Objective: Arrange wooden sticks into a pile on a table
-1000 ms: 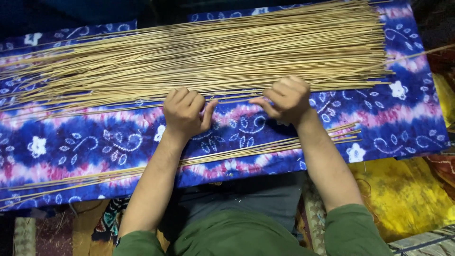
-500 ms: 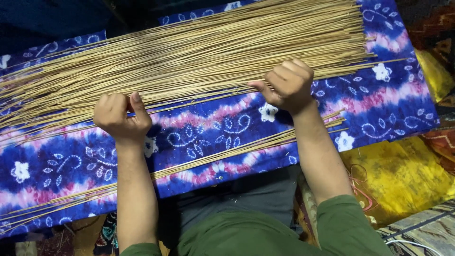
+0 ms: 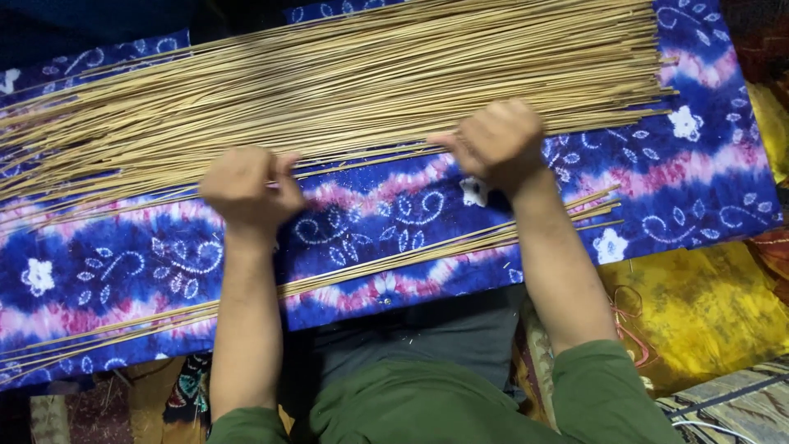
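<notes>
Both hands — left hand (image 3: 242, 187) and right hand (image 3: 496, 141) — pinch 1 thin stick (image 3: 362, 163) off the pile (image 3: 345, 82); tugging unevenly could snap it.

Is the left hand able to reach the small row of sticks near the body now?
Probably yes: the left hand rests beside the big pile, and the small row lies uncovered under its forearm.

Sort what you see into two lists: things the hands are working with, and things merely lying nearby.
In use:
left hand
right hand
large spread of thin sticks
small bundle of sticks
blue patterned cloth

Lying about:
yellow fabric
striped mat
</notes>
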